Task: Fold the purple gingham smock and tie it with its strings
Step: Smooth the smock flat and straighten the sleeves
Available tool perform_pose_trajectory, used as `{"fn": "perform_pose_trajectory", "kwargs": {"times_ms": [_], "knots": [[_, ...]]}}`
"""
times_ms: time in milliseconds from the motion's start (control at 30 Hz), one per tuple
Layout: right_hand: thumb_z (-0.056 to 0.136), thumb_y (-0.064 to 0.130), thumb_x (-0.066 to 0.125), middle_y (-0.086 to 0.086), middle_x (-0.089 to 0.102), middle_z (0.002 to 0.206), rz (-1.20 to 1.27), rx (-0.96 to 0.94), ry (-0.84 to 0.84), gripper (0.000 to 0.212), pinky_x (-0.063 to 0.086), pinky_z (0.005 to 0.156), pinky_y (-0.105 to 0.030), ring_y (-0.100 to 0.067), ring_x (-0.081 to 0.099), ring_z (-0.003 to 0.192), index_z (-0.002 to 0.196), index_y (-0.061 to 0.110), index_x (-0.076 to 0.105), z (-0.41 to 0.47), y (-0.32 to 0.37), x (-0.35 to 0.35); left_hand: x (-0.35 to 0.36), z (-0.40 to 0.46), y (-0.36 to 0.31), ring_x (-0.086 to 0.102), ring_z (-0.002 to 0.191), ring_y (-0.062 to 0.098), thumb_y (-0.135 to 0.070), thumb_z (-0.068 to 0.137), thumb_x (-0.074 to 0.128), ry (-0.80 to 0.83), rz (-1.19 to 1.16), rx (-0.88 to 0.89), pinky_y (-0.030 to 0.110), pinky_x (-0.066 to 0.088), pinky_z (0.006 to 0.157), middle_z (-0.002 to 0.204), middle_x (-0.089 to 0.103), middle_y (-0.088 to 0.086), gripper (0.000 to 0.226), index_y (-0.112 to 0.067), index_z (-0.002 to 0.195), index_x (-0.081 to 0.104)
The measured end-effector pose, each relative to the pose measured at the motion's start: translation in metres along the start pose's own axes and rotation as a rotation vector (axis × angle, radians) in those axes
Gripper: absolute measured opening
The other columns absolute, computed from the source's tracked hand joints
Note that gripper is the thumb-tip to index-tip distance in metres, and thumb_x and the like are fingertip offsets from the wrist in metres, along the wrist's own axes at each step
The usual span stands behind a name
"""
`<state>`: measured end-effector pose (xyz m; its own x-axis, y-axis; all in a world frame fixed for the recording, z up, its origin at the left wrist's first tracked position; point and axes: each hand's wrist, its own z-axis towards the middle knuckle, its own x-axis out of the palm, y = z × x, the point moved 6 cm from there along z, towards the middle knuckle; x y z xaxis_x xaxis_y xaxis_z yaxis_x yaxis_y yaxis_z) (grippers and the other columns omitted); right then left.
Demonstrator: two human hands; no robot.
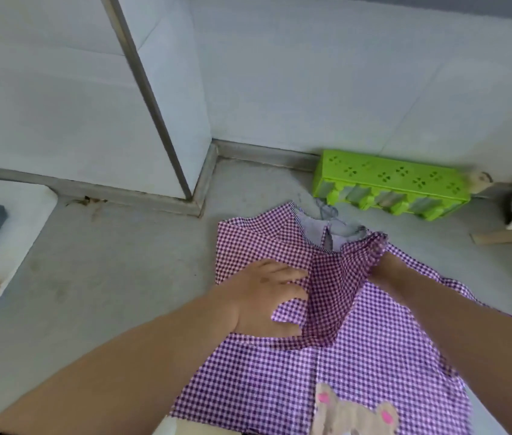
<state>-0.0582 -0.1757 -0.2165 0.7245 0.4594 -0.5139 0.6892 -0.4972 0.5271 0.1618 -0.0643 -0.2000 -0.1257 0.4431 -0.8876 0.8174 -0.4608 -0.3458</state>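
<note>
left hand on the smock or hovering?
Touching. The head view shows the left hand lying palm-down on the purple gingham smock, fingers spread flat on the cloth beside a raised fold, with no gap.

Right hand [388, 271] fingers hidden under sleeve fold of smock [374, 356]; grip can't be told. Smock hem & bear patch [355, 412] cut off at bottom edge. Strings [327, 210] blurry.

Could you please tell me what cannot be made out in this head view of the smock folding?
- Right hand: fingers buried in a raised fold of the purple gingham smock, so its grip is unclear.
- Smock's hem and beige bear patch: cut off by the bottom edge.
- Grey tie strings: thin, partly tucked behind the collar.
- Smock beneath the flat left hand.
</note>
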Motion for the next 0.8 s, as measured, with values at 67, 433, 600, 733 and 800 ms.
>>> {"fn": "perform_pose_trajectory", "kwargs": {"times_ms": [67,433,600,733,800], "knots": [[0.109,0.003,0.036,-0.02,0.068,0.11,0.62,0.027,0.009,0.029,0.053,0.076,-0.032,-0.033,0.063,0.103,0.112,-0.006,0.064,-0.009,-0.002,-0.002,0.008,-0.005,0.024,0.01,0.159,0.02,-0.071,0.095,0.05,-0.06,-0.05,-0.206,0.051,0.009,0.13,0.174,0.013,-0.007,0.066,-0.042,0.153,0.042],[0.095,0.069,0.051,-0.017,0.076,0.111,0.732,0.156,0.062,0.069,0.052,0.099,-0.05,-0.033,0.07,0.106,0.118,0.005,0.065,0.0,-0.043,-0.032,0.041,-0.001,0.058,0.008,0.16,0.026,-0.06,0.085,0.075,0.156,0.058,-0.345,0.049,0.015,0.129,0.175,0.002,-0.002,0.086,-0.04,0.157,0.031],[0.095,0.013,0.069,-0.008,0.077,0.109,0.225,0.089,0.059,0.026,0.059,0.088,-0.04,-0.026,0.072,0.102,0.121,0.01,0.069,-0.002,-0.064,-0.049,0.04,0.003,0.055,0.008,0.16,0.025,-0.056,0.082,0.081,0.18,0.024,-0.389,0.052,0.023,0.128,0.175,0.002,-0.003,0.089,-0.04,0.155,0.032],[0.089,0.03,0.07,-0.002,0.072,0.095,-0.459,0.015,0.023,0.013,0.056,0.078,-0.033,-0.02,0.069,0.088,0.093,0.019,0.066,-0.013,-0.08,-0.058,0.035,0.005,0.052,0.01,0.16,0.027,-0.056,0.081,0.081,0.216,0.052,-0.398,0.051,0.026,0.127,0.175,0.0,-0.001,0.095,-0.037,0.157,0.028],[0.091,0.036,0.066,0.001,0.07,0.106,-0.706,-0.002,0.041,0.018,0.052,0.079,-0.029,-0.018,0.066,0.096,0.099,0.02,0.065,-0.02,-0.088,-0.058,0.032,0.006,0.051,0.008,0.16,0.028,-0.057,0.081,0.081,0.224,0.072,-0.409,0.05,0.022,0.127,0.175,-0.002,0.0,0.101,-0.036,0.161,0.022]]}}
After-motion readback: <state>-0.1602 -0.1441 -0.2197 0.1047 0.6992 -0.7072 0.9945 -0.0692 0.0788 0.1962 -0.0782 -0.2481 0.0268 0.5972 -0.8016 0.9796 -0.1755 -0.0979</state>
